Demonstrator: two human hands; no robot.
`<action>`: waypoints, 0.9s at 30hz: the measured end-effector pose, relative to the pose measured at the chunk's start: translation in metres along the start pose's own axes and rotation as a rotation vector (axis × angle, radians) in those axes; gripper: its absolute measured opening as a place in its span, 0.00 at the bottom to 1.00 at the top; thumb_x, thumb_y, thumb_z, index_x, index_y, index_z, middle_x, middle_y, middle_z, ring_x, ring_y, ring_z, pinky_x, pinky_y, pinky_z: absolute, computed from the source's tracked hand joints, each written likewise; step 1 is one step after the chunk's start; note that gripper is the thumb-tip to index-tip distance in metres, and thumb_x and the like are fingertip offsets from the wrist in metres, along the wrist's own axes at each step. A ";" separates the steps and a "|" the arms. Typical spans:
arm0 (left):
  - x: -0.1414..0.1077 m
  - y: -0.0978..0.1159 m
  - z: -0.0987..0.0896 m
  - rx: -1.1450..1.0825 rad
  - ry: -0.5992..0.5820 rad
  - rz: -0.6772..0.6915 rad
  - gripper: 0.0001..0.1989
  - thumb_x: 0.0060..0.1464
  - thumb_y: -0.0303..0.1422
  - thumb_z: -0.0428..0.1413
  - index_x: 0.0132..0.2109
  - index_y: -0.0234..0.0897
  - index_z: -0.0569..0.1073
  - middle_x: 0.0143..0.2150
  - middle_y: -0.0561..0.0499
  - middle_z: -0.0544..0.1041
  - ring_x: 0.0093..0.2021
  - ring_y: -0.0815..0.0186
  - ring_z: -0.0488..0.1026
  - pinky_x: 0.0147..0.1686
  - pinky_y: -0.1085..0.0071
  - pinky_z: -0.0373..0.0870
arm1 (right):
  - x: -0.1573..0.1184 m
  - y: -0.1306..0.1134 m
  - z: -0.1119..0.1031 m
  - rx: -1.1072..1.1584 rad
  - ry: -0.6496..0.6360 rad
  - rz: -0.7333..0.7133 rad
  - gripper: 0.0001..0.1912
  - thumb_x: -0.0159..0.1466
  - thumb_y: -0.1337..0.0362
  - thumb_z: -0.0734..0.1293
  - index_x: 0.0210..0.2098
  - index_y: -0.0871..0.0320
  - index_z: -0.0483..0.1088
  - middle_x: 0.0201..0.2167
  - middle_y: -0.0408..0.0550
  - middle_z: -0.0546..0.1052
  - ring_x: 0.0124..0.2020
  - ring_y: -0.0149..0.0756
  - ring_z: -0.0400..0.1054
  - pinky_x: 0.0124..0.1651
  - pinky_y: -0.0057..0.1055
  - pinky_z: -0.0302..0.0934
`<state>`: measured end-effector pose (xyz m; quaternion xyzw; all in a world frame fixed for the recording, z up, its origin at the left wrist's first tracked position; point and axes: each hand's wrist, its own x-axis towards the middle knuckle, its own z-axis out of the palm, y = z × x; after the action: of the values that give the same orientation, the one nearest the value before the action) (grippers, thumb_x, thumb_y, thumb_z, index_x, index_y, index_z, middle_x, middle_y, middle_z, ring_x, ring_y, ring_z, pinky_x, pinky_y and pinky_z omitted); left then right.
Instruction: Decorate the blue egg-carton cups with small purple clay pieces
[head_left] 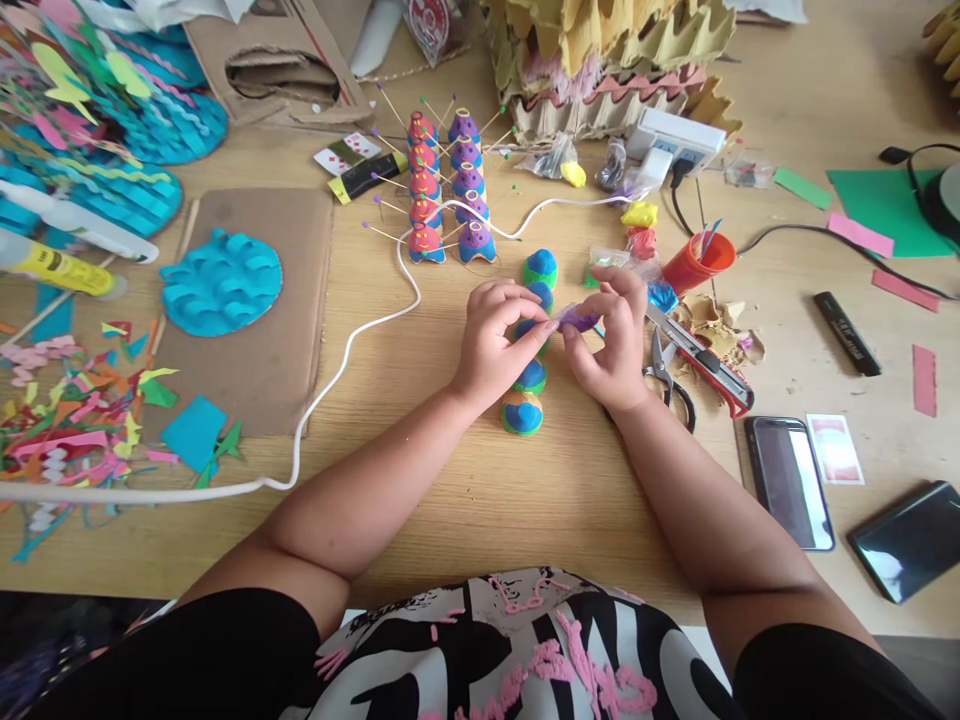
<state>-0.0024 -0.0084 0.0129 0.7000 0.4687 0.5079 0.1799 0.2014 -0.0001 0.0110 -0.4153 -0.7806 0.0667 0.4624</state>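
Note:
Both my hands are raised over the middle of the table with a small purple piece between them, which looks like modelling clay in a clear wrapper (579,319). The thumb and fingertips of my left hand (499,335) pinch its left end. My right hand (611,335) grips its other side between thumb and fingers. Below them stands a column of blue and green egg-carton cups (523,412), partly hidden by my left hand; the nearest has a bare tan patch. Beyond are red-and-blue cups (425,241) and purple-and-blue cups (475,240) with faces and coloured-tip sticks.
A white cable (347,350) crosses the table to a power strip (677,135). Right of my hands lie scissors (660,365), a box cutter (705,360), an orange cup (699,262) and a phone (791,480). Cardboard (300,300) and paper scraps (82,430) are left.

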 end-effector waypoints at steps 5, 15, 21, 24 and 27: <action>-0.001 0.002 0.001 -0.001 -0.018 0.028 0.08 0.69 0.39 0.68 0.39 0.45 0.82 0.49 0.49 0.84 0.59 0.57 0.78 0.70 0.52 0.72 | 0.000 0.000 -0.001 -0.036 0.030 -0.002 0.18 0.74 0.42 0.67 0.52 0.47 0.75 0.66 0.60 0.72 0.72 0.64 0.69 0.70 0.76 0.69; -0.002 0.005 0.003 0.034 -0.007 0.053 0.11 0.70 0.43 0.68 0.39 0.46 0.83 0.48 0.49 0.84 0.58 0.57 0.78 0.70 0.52 0.72 | 0.004 -0.011 -0.004 -0.146 0.103 -0.060 0.04 0.73 0.54 0.70 0.47 0.42 0.75 0.61 0.55 0.77 0.68 0.62 0.72 0.70 0.76 0.70; -0.002 0.007 0.003 0.033 -0.021 0.036 0.11 0.70 0.44 0.67 0.38 0.46 0.83 0.48 0.50 0.84 0.59 0.56 0.77 0.71 0.52 0.71 | 0.004 -0.007 -0.001 -0.063 0.130 -0.084 0.05 0.75 0.57 0.67 0.46 0.46 0.75 0.59 0.56 0.78 0.68 0.59 0.74 0.68 0.74 0.72; -0.003 0.005 0.003 0.013 -0.011 0.029 0.10 0.71 0.42 0.66 0.40 0.46 0.82 0.48 0.50 0.85 0.58 0.56 0.77 0.70 0.52 0.72 | 0.003 -0.007 -0.002 -0.016 0.097 -0.065 0.08 0.76 0.55 0.65 0.46 0.48 0.75 0.59 0.56 0.78 0.68 0.59 0.74 0.70 0.76 0.71; -0.003 0.006 0.003 -0.032 0.026 0.072 0.08 0.71 0.40 0.66 0.41 0.46 0.80 0.47 0.50 0.85 0.57 0.57 0.78 0.67 0.54 0.72 | 0.002 -0.008 -0.003 -0.013 0.042 -0.006 0.10 0.76 0.52 0.65 0.45 0.47 0.75 0.59 0.55 0.78 0.69 0.58 0.73 0.73 0.76 0.68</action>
<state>0.0028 -0.0129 0.0143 0.7068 0.4372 0.5306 0.1665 0.1986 -0.0049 0.0184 -0.4171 -0.7724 0.0516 0.4762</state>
